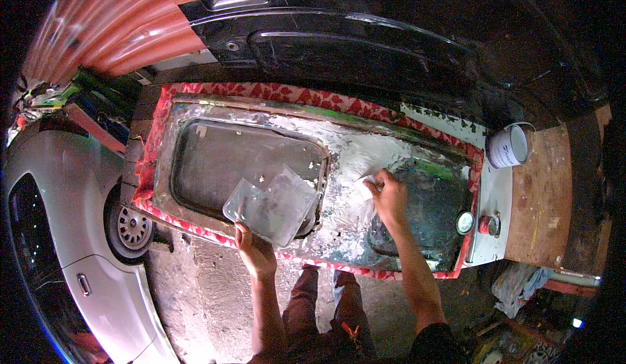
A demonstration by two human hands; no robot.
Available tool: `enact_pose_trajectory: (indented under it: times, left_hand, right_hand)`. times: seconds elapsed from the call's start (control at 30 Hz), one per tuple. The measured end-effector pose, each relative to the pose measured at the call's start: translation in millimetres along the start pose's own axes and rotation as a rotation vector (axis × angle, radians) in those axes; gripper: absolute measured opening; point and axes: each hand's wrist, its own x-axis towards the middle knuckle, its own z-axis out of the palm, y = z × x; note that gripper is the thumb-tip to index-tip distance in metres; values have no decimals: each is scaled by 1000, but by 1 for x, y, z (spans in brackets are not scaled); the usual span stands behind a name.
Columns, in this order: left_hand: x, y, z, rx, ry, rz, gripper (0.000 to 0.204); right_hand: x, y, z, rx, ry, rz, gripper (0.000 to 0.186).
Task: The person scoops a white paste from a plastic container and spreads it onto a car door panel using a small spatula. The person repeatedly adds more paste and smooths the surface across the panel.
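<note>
A worn vehicle door panel [349, 230] lies flat before me, its middle smeared with white filler [355, 155]. My left hand [256, 254] grips the near edge of a clear plastic container [287, 201], opened out with its lid and smudged inside. It is held above the panel's recessed dark window area [222, 152]. My right hand [389, 198] is closed in a pinch on a small whitish flat piece [368, 187], low over the filler. Its fingers partly hide that piece, so its exact kind is unclear.
Red-and-white patterned cloth [306, 95] lies under the panel. A white paint bucket [507, 147], a small red can [489, 225] and a round lid [464, 222] are on the right. A silver car [98, 260] stands left; a dark vehicle body [378, 44] lies beyond.
</note>
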Motion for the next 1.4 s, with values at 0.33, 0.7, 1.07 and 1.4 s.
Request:
enact_pose_trajectory:
  times: [0.33,0.7,1.07,1.4]
  left_hand:
    - [-4,-11,0,-39,0,-22,50]
    - [-3,-11,-4,-32,-2,-42,47]
    - [1,-9,3,-38,-43,-24,45]
    - [3,-10,8,-4,-30,-27,47]
  right_hand:
    - [-16,-28,10,-191,-56,-276,33]
    - [-54,-32,15,-327,-300,-411,50]
    - [-63,-38,-23,-4,-255,-185,25]
    - [-19,-36,7,-263,1,-275,42]
